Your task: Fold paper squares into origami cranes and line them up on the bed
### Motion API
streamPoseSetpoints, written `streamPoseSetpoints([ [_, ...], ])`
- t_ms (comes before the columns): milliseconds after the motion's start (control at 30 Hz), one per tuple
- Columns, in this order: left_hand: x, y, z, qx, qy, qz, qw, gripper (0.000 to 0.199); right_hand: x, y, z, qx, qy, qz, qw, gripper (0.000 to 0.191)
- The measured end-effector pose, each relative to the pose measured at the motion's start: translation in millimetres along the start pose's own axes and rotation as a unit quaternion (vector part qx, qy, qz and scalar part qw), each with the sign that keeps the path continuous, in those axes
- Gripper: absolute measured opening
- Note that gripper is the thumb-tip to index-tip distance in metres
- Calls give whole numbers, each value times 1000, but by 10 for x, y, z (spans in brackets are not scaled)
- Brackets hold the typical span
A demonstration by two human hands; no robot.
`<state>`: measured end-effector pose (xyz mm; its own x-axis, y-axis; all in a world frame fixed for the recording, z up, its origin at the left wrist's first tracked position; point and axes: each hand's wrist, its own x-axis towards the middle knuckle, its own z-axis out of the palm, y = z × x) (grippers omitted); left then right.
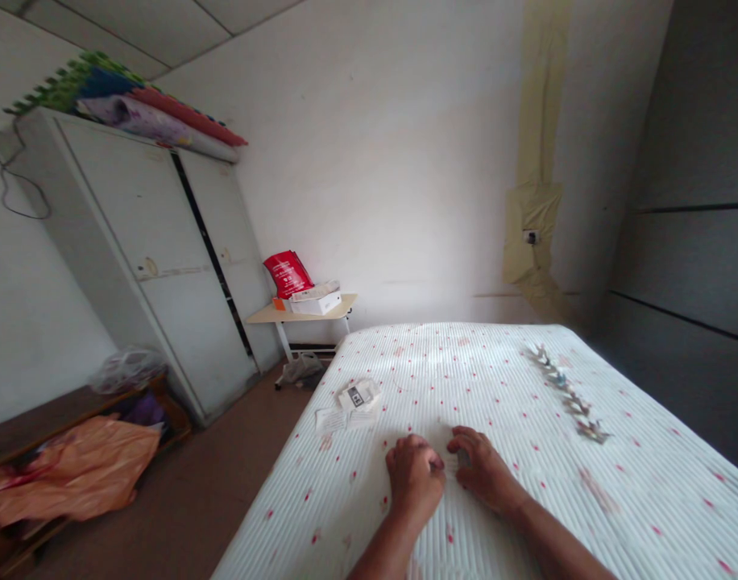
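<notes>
Low over the bed's white quilted cover [399, 354], my left hand [414, 475] is closed with its fingers curled in. A dark bit shows at its thumb, too small to name. Close beside it on the right, my right hand [481, 471] is also curled, with a small greyish piece [463, 457] partly hidden between thumb and fingers. Ahead and left lie a whitish packet with a dark printed label [358, 395] and a printed paper sheet [333, 420]. Off to the right, several small pointed pieces [578, 403], resembling folded paper, lie in a slanting row.
A small table [266, 314] past the bed's far left corner carries a red bag [288, 274] and a white box [316, 303]. A grey metal cabinet [157, 242] stands left, with rolled mats [163, 125] on top. An orange plastic sheet [72, 471] covers a low wooden piece.
</notes>
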<state>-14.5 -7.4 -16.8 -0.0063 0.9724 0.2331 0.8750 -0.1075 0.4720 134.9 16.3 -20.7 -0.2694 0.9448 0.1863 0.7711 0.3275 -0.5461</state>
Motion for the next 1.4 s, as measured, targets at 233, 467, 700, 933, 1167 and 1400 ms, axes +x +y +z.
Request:
streamPoseSetpoints([
  [233, -13, 14, 1, 8, -5, -4, 1000, 9, 24, -12, 41, 3, 15, 16, 1000, 31],
  [467, -20, 42, -41, 10, -11, -10, 1000, 8, 10, -25, 47, -2, 44, 10, 999, 28],
  [700, -20, 16, -13, -3, 6, 6, 1000, 7, 46, 44, 49, -1, 44, 2, 999, 36],
  [933, -33, -3, 16, -8, 14, 9, 1000, 8, 23, -44, 59, -14, 50, 20, 998, 19],
  [1167, -40, 44, -71, 34, -40, 1, 999, 23, 27, -10, 79, -23, 45, 5, 999, 23],
  [1400, -51, 45, -68, 19, -23, 9, 1000, 20, 44, 51, 79, -30, 43, -6, 999, 26],
])
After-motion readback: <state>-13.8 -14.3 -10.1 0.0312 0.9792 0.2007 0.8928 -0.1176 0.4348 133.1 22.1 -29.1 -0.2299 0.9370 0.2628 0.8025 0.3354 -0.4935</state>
